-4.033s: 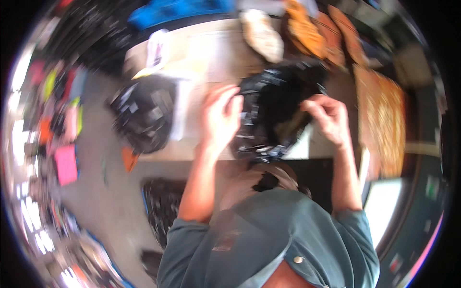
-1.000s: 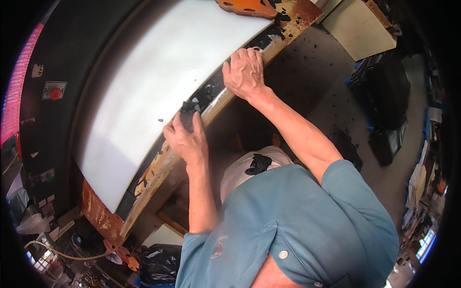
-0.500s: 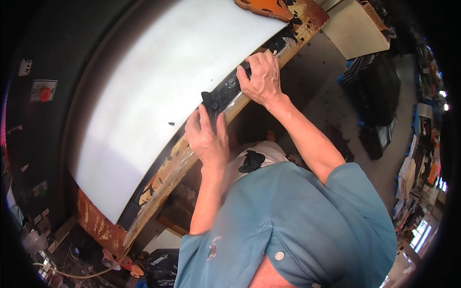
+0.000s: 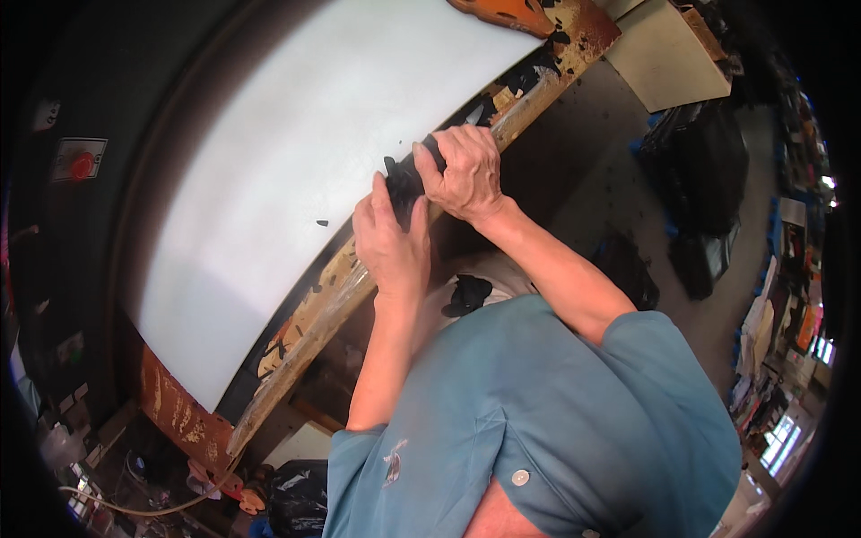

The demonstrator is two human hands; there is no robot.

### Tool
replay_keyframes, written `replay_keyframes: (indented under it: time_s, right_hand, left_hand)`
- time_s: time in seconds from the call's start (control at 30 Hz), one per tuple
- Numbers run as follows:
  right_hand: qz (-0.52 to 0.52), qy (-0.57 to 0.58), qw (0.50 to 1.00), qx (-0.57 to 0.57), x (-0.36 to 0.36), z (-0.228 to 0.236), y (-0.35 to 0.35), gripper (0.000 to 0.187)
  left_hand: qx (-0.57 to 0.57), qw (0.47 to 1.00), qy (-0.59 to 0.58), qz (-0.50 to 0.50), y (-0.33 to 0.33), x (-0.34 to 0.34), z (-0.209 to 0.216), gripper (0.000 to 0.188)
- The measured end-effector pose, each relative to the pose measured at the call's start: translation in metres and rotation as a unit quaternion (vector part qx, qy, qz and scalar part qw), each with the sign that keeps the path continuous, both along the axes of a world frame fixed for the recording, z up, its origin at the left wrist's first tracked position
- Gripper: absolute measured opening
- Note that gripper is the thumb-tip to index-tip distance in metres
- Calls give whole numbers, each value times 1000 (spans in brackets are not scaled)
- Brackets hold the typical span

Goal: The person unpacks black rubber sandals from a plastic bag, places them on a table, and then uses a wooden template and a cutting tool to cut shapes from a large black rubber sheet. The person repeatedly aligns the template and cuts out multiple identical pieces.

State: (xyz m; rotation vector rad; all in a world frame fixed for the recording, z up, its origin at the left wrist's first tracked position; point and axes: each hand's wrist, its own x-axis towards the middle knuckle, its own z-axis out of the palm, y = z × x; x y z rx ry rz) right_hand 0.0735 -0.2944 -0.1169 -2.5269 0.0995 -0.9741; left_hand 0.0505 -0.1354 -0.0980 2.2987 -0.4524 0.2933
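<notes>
A wooden ledge runs along the near edge of a white cutting board (image 4: pixel 260 197), with black offcut pieces (image 4: pixel 405 186) bunched on it between my two hands. My left hand (image 4: pixel 392 247) cups the bunch from the near left, its thumb and fingers on either side of the black pieces. From the right, my right hand (image 4: pixel 465 175) is closed with curled fingers over the other end of the bunch. Its fingertips and part of the pieces are hidden. One small black scrap (image 4: pixel 322 222) lies on the white board, left of my hands.
An orange-brown shaped tool (image 4: pixel 507 13) rests at the board's far corner. On the dark machine at left is a red button (image 4: pixel 82 165). Black plastic bags (image 4: pixel 695 170) and a beige box (image 4: pixel 668 58) stand at right. Another black piece (image 4: pixel 468 294) lies in my lap.
My right hand has slid left and nearer along the ledge, toward my left hand, pushing the black pieces together. My left hand has moved only slightly.
</notes>
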Motion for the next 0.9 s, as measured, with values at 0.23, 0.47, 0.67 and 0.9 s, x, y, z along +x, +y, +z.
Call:
replay_keyframes:
  time_s: [0.23, 0.47, 0.67, 0.9]
  right_hand:
    - [26, -26, 997, 61, -1, 6, 7, 25]
    - [9, 16, 991, 131, -1, 13, 25, 25]
    - [-1, 32, 977, 212, 5, 18, 21, 26]
    - [5, 31, 982, 188, 12, 17, 5, 11]
  left_hand:
    - [-34, 998, -2, -55, 11, 4, 3, 64]
    - [1, 997, 58, -58, 4, 10, 9, 66]
    - [-22, 994, 36, -103, -2, 23, 11, 63]
    - [-53, 990, -68, -109, -33, 33, 9, 62]
